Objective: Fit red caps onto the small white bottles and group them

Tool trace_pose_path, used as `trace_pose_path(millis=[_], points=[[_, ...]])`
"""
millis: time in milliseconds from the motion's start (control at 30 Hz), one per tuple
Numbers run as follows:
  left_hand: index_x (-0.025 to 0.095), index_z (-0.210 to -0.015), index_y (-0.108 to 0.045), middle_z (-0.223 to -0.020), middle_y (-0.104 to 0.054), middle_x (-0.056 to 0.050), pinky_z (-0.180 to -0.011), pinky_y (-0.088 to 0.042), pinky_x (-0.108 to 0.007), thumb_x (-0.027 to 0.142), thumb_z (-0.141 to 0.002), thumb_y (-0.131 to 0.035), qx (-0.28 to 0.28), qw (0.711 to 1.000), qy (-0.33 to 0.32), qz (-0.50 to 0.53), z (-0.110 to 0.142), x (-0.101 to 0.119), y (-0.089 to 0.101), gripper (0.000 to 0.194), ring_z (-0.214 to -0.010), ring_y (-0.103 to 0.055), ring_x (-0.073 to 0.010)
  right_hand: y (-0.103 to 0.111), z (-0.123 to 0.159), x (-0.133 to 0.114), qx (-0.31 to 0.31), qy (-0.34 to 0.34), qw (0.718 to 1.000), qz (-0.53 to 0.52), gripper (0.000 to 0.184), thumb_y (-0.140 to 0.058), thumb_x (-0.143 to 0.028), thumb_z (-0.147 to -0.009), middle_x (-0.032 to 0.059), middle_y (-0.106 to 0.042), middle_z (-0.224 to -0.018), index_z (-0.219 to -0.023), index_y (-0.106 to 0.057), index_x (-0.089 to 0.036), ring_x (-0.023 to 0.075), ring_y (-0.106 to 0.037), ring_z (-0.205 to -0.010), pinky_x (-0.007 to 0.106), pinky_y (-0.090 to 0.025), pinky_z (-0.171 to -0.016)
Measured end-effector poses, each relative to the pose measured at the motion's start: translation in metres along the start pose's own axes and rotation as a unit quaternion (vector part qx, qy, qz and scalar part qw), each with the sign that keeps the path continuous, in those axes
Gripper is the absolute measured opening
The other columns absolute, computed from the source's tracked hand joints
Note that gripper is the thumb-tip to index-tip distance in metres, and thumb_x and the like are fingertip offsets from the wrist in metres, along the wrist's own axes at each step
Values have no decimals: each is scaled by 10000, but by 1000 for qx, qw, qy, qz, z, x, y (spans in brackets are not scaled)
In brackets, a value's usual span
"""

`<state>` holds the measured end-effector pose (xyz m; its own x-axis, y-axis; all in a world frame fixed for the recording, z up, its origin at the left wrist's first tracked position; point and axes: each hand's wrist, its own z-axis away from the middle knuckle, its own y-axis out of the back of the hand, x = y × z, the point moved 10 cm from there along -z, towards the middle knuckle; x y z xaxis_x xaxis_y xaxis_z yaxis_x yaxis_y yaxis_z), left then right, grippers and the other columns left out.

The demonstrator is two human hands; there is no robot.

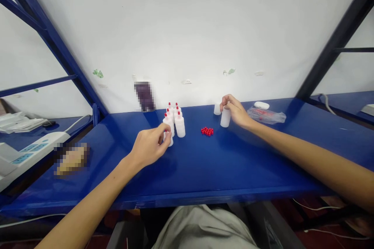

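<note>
My left hand [150, 144] is closed around the upper part of a small white squeeze bottle [170, 141], at the front of a cluster of similar bottles. Those white bottles [180, 126] stand upright and carry small red tips. On the right, my right hand [235, 112] grips another white bottle [225, 119] near its top, and my fingers hide whatever is up there. Just behind it stands one more white bottle [216, 109], partly covered by that hand. Between both hands lies a small pile of red caps [207, 131].
Everything stands on a blue table [193, 171] against a white wall. A clear plastic bag [267, 116] with red pieces and a white oval case [261, 105] lie at the right. A white power strip [37, 149] and a blurred tan object [73, 159] are at the left.
</note>
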<state>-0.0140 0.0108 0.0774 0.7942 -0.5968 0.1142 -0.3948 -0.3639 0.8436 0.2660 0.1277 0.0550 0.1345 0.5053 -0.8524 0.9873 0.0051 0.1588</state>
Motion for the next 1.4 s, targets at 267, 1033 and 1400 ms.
trace_pose_path(millis=[267,1033,1400], points=[[209,-1148,-528,-888,-681,-51,-603,-408,-277,306,-949,-439,-169,979,-117,-11,-22,82,-77,238,-724,-640,-198,-23,36,7,-26,-145,978,-146,60,-521,-233,-694,22,-590,-584,-740,-533,-198,180,-523,-532,320,-412,-553],[211,-1064,-612,-980,-576,-50,-772,-491,-321,254,-957,-453,-135,984,-83,85,-62,71,-117,197,-823,-600,-180,-49,56,-7,-144,-116,979,-90,244,-520,-334,-845,-23,-631,-608,-1059,-502,-219,170,-585,-535,272,-442,-541],[212,-1008,-591,-947,-590,-34,-732,-459,-316,260,-954,-452,-132,983,-77,102,-62,69,-120,157,-802,-586,-181,-51,60,-20,-165,-55,982,71,214,-505,-332,-884,-17,-567,-683,-1032,-571,-192,138,-533,-577,260,-431,-562]])
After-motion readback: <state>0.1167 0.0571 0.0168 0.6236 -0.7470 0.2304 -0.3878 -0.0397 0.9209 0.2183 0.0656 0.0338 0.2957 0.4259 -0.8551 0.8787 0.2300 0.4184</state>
